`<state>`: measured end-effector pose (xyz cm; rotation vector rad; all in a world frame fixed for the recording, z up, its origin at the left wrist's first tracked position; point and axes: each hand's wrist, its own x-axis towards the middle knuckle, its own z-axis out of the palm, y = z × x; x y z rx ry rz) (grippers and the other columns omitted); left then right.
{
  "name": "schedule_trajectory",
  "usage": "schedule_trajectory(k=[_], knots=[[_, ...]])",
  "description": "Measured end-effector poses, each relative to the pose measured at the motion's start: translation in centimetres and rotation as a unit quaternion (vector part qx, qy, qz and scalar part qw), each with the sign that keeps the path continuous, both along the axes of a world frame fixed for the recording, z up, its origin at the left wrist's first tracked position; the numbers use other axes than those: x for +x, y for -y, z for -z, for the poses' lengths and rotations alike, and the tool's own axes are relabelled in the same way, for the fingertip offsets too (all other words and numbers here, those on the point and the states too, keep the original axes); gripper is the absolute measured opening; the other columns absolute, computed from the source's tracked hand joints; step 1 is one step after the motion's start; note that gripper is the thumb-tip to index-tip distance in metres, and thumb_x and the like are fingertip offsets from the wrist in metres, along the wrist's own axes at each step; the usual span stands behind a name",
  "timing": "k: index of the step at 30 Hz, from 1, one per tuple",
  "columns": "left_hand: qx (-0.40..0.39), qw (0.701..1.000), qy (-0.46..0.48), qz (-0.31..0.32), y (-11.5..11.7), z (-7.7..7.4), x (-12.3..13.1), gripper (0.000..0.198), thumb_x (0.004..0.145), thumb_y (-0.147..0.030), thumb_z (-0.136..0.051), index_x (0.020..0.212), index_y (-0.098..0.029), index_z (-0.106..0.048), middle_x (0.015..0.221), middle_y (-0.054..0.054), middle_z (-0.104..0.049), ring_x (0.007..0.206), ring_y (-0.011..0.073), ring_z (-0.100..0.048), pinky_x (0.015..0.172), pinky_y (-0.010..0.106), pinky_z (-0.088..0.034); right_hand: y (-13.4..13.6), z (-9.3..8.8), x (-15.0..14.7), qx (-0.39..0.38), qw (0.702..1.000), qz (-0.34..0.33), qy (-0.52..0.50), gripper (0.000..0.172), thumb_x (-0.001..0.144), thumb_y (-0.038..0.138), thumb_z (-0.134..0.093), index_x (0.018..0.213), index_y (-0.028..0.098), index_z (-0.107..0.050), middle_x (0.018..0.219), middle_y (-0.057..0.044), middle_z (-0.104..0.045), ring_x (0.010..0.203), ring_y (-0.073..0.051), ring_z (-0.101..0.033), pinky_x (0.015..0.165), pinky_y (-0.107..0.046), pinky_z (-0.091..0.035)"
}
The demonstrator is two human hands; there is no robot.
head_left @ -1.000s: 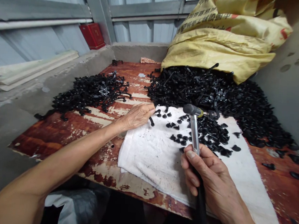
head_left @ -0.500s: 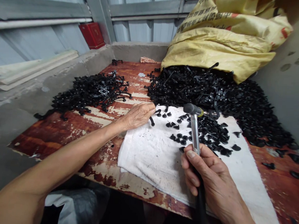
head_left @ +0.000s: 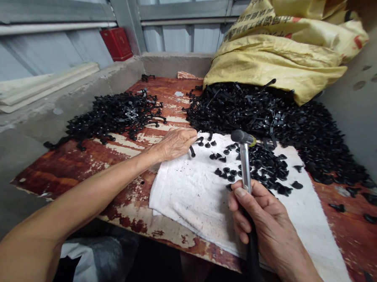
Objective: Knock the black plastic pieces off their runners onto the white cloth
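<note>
The white cloth [head_left: 185, 199] lies over the worn red board [head_left: 63, 172], its left edge resting on the paint and its near left edge running close to the board's front edge; the widest room for moving is over the near left part of the cloth, where only small dark specks dot the weave, and over the strip of board to the left of it; beyond the cloth the way is crowded, for a large heap of black parts [head_left: 237, 110] borders its far edge and spreads down past its far right side, under the mouth of a yellow sack [head_left: 275, 61]; a smaller heap [head_left: 114, 114] sits on the board, beyond the cloth and to its left, near a concrete ledge [head_left: 116, 80]; small loose black pieces [head_left: 266, 166] are scattered on the far half of the cloth; the left hand [head_left: 178, 144] is at the cloth's far left corner, fingers drawn together, with a curved black piece [head_left: 192, 151] showing just beside the fingertips; whether they pinch it cannot be told; the right hand [head_left: 263, 216], over the right part of the cloth, is wrapped round a hammer [head_left: 246, 161], thumb along the shaft, dark handle running back toward the person and head raised in front of the loose pieces.
</note>
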<state>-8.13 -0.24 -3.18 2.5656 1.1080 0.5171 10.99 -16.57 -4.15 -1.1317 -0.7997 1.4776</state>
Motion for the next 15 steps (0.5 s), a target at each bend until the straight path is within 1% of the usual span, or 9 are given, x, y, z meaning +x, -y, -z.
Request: schedule_trajectory(k=[2,4,6,7,8,9,11,13,15], knots=[[0.002,1.000,-0.006,-0.003,0.0,0.0,0.0,0.027,0.092,-0.022,-0.034,0.066,-0.022,-0.027,0.064,-0.003,-0.035,0.061,0.0129,-0.034,0.062,0.027,-0.027,0.1,-0.2,0.2,-0.007,1.000,-0.007,0.025,0.033,0.075,0.048,-0.073,0.089,0.022,-0.059,0.062,0.005,-0.057,0.037,-0.005,-0.035,0.028,-0.015,-0.036],[0.018,1.000,-0.012,0.001,-0.1,0.1,0.0,0.026,0.092,-0.022,-0.034,0.066,-0.022,-0.029,0.064,-0.003,-0.036,0.061,0.0128,-0.035,0.061,0.027,-0.027,0.0,-0.4,0.8,-0.012,0.996,-0.021,0.090,0.035,0.081,0.052,-0.064,0.099,0.022,-0.060,0.065,0.004,-0.057,0.039,-0.007,-0.036,0.029,-0.017,-0.035],[0.030,0.999,-0.017,0.004,-0.2,0.2,-0.1,0.026,0.091,-0.022,-0.035,0.066,-0.021,-0.032,0.064,-0.003,-0.037,0.060,0.0128,-0.036,0.061,0.027,-0.028,-0.3,-0.7,1.4,0.019,0.979,-0.033,0.200,0.038,0.088,0.049,-0.054,0.114,0.022,-0.058,0.068,0.002,-0.058,0.040,-0.009,-0.038,0.031,-0.019,-0.034],[0.029,0.999,-0.018,0.004,-0.2,0.3,-0.2,0.026,0.091,-0.022,-0.035,0.066,-0.021,-0.033,0.063,-0.003,-0.038,0.060,0.0127,-0.036,0.061,0.027,-0.028,-0.6,-0.8,1.8,0.051,0.962,-0.035,0.268,0.040,0.090,0.044,-0.050,0.123,0.021,-0.055,0.068,0.002,-0.058,0.041,-0.010,-0.039,0.033,-0.020,-0.034],[0.025,1.000,-0.018,0.002,-0.2,0.3,-0.2,0.026,0.092,-0.023,-0.035,0.066,-0.021,-0.034,0.063,-0.003,-0.038,0.059,0.0127,-0.037,0.061,0.027,-0.028,-1.0,-1.0,2.1,0.092,0.936,-0.032,0.338,0.043,0.091,0.039,-0.047,0.130,0.020,-0.053,0.068,0.001,-0.059,0.043,-0.011,-0.041,0.035,-0.021,-0.036],[0.021,1.000,-0.018,-0.003,-0.2,0.3,-0.2,0.026,0.092,-0.023,-0.035,0.066,-0.021,-0.034,0.062,-0.003,-0.039,0.058,0.0128,-0.037,0.060,0.027,-0.028,-1.4,-1.2,2.2,0.140,0.903,-0.025,0.405,0.046,0.091,0.034,-0.046,0.135,0.019,-0.050,0.067,0.001,-0.059,0.044,-0.012,-0.042,0.038,-0.023,-0.038],[0.013,1.000,-0.018,-0.016,-0.1,0.4,-0.2,0.026,0.092,-0.025,-0.035,0.066,-0.022,-0.034,0.061,-0.003,-0.039,0.057,0.0130,-0.036,0.060,0.027,-0.027,-2.4,-1.6,2.3,0.236,0.828,0.000,0.509,0.050,0.090,0.026,-0.044,0.139,0.016,-0.049,0.070,-0.002,-0.063,0.046,-0.014,-0.045,0.044,-0.027,-0.042],[0.010,0.999,-0.018,-0.030,0.1,0.3,-0.2,0.027,0.092,-0.026,-0.035,0.065,-0.022,-0.034,0.061,-0.003,-0.039,0.057,0.0134,-0.036,0.060,0.028,-0.027,-3.5,-1.8,2.1,0.312,0.759,0.032,0.571,0.051,0.090,0.022,-0.041,0.140,0.015,-0.049,0.082,-0.008,-0.068,0.052,-0.016,-0.053,0.053,-0.031,-0.047],[0.007,0.999,-0.020,-0.038,0.4,0.2,-0.1,0.028,0.092,-0.026,-0.034,0.065,-0.022,-0.034,0.061,-0.002,-0.039,0.057,0.0136,-0.037,0.061,0.028,-0.028,-4.4,-1.8,1.7,0.341,0.699,0.046,0.627,0.054,0.090,0.018,-0.038,0.143,0.013,-0.047,0.092,-0.012,-0.069,0.059,-0.019,-0.058,0.056,-0.033,-0.049]])
